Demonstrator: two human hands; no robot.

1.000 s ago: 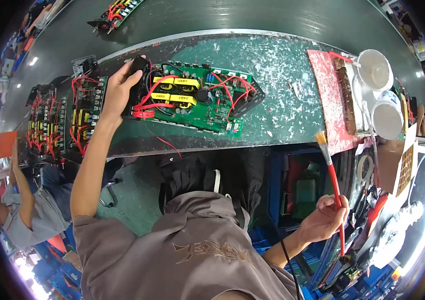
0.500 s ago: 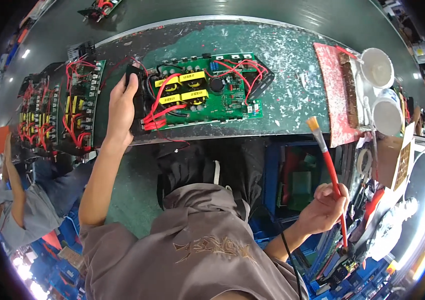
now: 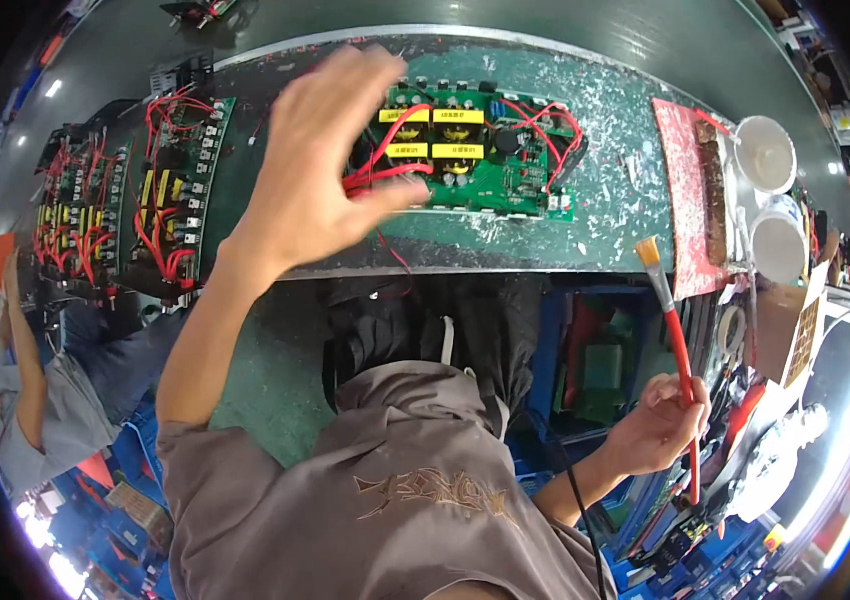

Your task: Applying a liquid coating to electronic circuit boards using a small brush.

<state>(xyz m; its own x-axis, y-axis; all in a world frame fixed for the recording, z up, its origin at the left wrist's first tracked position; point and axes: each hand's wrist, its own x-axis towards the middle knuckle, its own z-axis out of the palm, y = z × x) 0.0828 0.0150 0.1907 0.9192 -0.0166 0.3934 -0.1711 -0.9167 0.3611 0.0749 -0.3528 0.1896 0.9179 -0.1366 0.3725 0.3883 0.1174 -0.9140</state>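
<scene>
A green circuit board (image 3: 505,185) with yellow transformers, red wires and a round black part lies on the worktable. Over its left end reaches my left hand (image 3: 310,165), slightly blurred, fingers stretched toward the far edge and thumb spread along the near edge. The hand looks open; whether it presses on the board I cannot tell, and it hides that end. To the right, off the table's near edge, my right hand (image 3: 660,425) is closed around the red handle of a paintbrush (image 3: 678,345). The brush stands nearly upright with its tan bristles up, apart from the board.
Several similar wired boards (image 3: 170,200) stand at the table's left. A red-stained sheet (image 3: 680,200) lies at the right, beside a white cup (image 3: 765,155) and another white cup (image 3: 777,240). Blue bins (image 3: 545,350) sit below. Another person's arm (image 3: 25,350) shows at far left.
My left hand has gone from gripping the board's black end piece to spreading over its left end. The board has shifted slightly right and away. My right hand still holds the paintbrush.
</scene>
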